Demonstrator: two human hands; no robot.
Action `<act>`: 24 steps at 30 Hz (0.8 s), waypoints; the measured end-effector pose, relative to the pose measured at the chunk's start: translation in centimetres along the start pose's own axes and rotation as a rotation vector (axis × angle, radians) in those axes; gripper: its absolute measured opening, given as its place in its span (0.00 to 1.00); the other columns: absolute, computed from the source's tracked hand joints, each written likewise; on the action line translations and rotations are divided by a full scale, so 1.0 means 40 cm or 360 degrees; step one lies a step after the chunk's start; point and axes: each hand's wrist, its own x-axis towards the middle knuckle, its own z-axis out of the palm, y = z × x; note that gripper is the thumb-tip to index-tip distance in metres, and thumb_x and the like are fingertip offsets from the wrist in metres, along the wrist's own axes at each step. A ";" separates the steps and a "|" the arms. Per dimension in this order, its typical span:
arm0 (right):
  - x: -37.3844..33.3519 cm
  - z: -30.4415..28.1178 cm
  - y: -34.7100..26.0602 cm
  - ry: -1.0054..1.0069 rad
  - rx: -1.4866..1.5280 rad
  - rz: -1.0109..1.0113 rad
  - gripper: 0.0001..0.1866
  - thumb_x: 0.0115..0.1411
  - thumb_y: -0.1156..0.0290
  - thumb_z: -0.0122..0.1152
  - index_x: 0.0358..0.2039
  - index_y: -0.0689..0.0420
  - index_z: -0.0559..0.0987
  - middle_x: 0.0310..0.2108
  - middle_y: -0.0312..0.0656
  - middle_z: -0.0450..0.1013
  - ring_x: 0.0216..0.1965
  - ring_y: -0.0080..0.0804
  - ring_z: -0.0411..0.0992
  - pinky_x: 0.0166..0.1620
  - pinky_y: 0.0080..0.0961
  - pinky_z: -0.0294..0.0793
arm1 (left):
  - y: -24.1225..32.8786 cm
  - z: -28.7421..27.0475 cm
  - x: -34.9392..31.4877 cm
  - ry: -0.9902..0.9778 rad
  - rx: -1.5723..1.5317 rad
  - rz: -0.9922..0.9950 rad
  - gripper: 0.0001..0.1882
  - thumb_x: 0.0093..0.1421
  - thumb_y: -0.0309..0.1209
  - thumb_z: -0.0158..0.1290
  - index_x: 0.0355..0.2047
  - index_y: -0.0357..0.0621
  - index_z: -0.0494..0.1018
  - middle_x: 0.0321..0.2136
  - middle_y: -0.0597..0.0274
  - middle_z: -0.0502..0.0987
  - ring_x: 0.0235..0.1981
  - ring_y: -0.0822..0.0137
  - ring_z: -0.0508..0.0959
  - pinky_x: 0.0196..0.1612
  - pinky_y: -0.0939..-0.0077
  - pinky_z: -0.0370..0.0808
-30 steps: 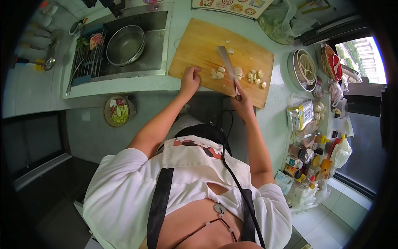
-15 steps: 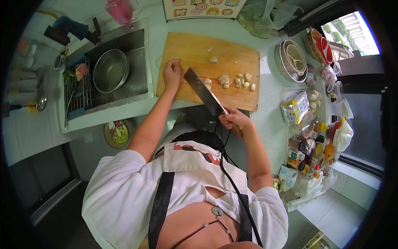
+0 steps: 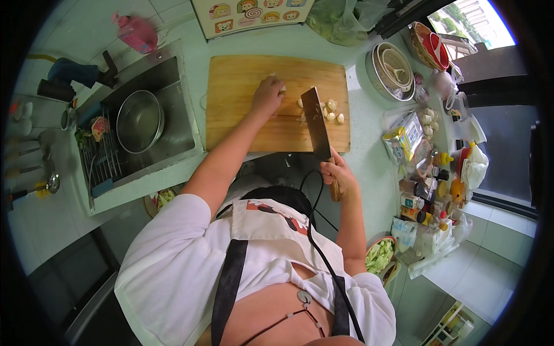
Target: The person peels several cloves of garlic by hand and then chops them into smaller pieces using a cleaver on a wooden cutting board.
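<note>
Over the middle of the wooden cutting board [image 3: 236, 127], my left hand [image 3: 268, 97] is lowered with its fingers bent together. A pale garlic clove [image 3: 283, 89] shows at the edge of those fingers, which seem to pinch it. My right hand [image 3: 340, 176] grips the wooden handle of a cleaver [image 3: 315, 124] at the board's front right edge. Its broad dark blade points away from me over the board. Several garlic cloves [image 3: 331, 105] lie just right of the blade, and more show at its left side, partly hidden.
Left of the board is a sink [image 3: 179, 124] with a metal bowl [image 3: 140, 121] and a drying rack [image 3: 104, 144]. Nested colanders [image 3: 394, 72], whole garlic bulbs [image 3: 428, 118] and several condiment bottles [image 3: 412, 202] line the right side. A bowl of cut greens [image 3: 381, 255] stands near my right elbow.
My left hand has moved right and forward from the board's left side to the single clove. The cleaver has swung right, its blade now over the garlic. The view has shifted slightly.
</note>
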 end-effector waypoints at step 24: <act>0.159 0.119 0.179 0.0554 -0.2816 -0.1226 0.38 0.48 0.77 0.50 0.61 0.41 0.52 0.16 0.47 0.69 0.19 0.44 0.71 0.22 0.38 0.70 | 0.087 -0.140 -0.405 0.0522 -0.0125 -0.0313 0.13 0.44 0.13 0.41 0.30 0.38 0.66 0.28 0.54 0.67 0.29 0.58 0.70 0.32 0.71 0.69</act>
